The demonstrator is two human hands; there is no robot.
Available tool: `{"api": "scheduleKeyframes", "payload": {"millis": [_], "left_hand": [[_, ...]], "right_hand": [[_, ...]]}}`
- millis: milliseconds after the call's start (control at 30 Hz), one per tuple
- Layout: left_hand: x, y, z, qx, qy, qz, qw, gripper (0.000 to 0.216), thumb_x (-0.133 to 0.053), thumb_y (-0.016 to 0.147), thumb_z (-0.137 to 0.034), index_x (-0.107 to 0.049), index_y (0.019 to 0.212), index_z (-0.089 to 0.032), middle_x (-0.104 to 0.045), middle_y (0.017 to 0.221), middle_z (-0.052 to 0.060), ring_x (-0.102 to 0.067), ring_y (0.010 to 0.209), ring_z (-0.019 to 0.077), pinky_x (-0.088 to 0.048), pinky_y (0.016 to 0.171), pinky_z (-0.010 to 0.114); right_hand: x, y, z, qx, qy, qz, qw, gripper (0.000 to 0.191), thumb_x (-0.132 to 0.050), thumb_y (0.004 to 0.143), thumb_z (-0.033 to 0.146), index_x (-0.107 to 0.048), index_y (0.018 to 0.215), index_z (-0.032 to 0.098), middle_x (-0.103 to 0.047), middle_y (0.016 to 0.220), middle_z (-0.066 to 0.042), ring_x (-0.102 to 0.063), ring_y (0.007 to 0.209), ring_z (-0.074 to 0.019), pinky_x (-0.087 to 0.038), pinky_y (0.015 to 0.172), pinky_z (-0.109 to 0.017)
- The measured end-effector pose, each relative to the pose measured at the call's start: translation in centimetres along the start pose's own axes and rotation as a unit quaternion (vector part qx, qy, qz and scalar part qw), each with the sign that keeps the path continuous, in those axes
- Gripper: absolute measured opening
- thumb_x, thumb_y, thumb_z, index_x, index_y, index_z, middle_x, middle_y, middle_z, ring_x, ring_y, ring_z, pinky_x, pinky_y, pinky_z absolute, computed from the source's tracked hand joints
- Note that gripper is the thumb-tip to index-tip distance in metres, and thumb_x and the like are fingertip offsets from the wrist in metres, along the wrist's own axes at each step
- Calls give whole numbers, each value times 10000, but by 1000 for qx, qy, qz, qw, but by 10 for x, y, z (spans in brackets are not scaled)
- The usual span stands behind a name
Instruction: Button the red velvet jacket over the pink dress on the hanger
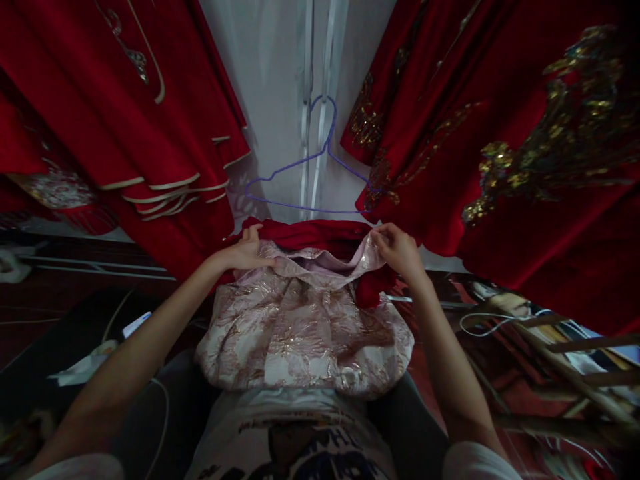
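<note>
Brocade garment [300,333] between spread left hand [244,253] and pinched right hand [400,251].

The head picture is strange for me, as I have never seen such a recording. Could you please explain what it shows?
There is no machine here: a person works with two bare hands, and a camera worn on the head looks forward and down, so the forearms reach away from us. A pale patterned cloth lies over the lap. The right hand pinches its upper edge; the left hand touches the other end. Red cloth shows just beyond. Further away hang a purple hanger and red garments.
</note>
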State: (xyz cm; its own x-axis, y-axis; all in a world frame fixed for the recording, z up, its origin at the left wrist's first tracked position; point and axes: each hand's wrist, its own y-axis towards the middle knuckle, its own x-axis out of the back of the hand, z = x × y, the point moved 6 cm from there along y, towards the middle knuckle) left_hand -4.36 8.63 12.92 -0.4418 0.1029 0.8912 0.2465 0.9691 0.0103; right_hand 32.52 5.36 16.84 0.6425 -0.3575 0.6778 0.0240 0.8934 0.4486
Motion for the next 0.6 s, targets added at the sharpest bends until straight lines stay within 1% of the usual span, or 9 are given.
{"api": "scheduleKeyframes", "payload": {"millis": [100,167,233,300,367,467,500,533,600], "left_hand": [[-8,-7,-7,13,80,0,997,1009,-762,524,-385,-275,1371,-137,-368,1395,254,-445,1306,417,-413,1050,488],[-2,-9,-6,36,106,5,994,962,-737,537,-324,-288,1367,-139,-367,1377,238,-458,1292,407,-421,1043,481],[11,-8,-1,59,113,11,992,947,-740,542,-340,-314,1362,-130,-374,1356,229,-495,1253,392,-441,1023,455],[28,-7,6,70,92,22,993,952,-759,540,-417,-350,1352,-135,-422,1312,211,-553,1178,370,-480,972,433],[41,-3,15,69,43,54,995,949,-765,534,-503,-393,1330,-146,-525,1199,175,-619,1056,340,-532,865,413],[53,8,25,40,-52,100,993,790,-727,592,-523,-490,1247,-152,-614,1029,122,-658,888,287,-561,699,370],[58,14,26,24,-71,87,993,688,-704,629,-480,-524,1204,-149,-618,1022,118,-657,878,273,-563,689,359],[64,20,25,7,-78,53,995,588,-681,660,-419,-550,1164,-145,-612,1039,118,-654,889,262,-566,705,355],[79,32,19,-20,-64,-59,996,501,-651,678,-283,-560,1148,-134,-567,1145,134,-650,925,244,-567,780,362]], "right_hand": [[5,2,27,46,-5,-22,999,184,-521,897,341,-641,924,204,-726,915,-80,-676,858,-224,-497,827,-347],[10,5,37,83,-8,-47,995,181,-519,906,348,-634,919,209,-722,937,-83,-667,896,-237,-496,857,-368],[17,8,44,126,-3,-72,989,175,-521,914,359,-622,925,216,-716,1006,-90,-654,972,-251,-489,900,-398],[22,11,48,167,14,-82,982,168,-509,928,364,-601,940,224,-696,1121,-100,-630,1074,-259,-473,952,-420],[24,16,49,190,35,-72,979,175,-476,948,373,-574,965,229,-644,1259,-113,-597,1160,-263,-462,983,-433],[22,27,41,185,53,-51,980,192,-416,970,383,-533,1019,238,-551,1395,-120,-575,1211,-265,-468,987,-442],[21,31,35,177,52,-51,981,187,-408,971,376,-523,1028,240,-537,1410,-119,-568,1223,-263,-468,990,-445],[20,34,27,168,46,-55,983,174,-408,968,362,-516,1029,240,-534,1413,-120,-557,1241,-262,-465,998,-448],[20,42,10,150,19,-75,986,139,-423,952,321,-511,1012,231,-538,1406,-129,-528,1278,-260,-451,1020,-452]]}}
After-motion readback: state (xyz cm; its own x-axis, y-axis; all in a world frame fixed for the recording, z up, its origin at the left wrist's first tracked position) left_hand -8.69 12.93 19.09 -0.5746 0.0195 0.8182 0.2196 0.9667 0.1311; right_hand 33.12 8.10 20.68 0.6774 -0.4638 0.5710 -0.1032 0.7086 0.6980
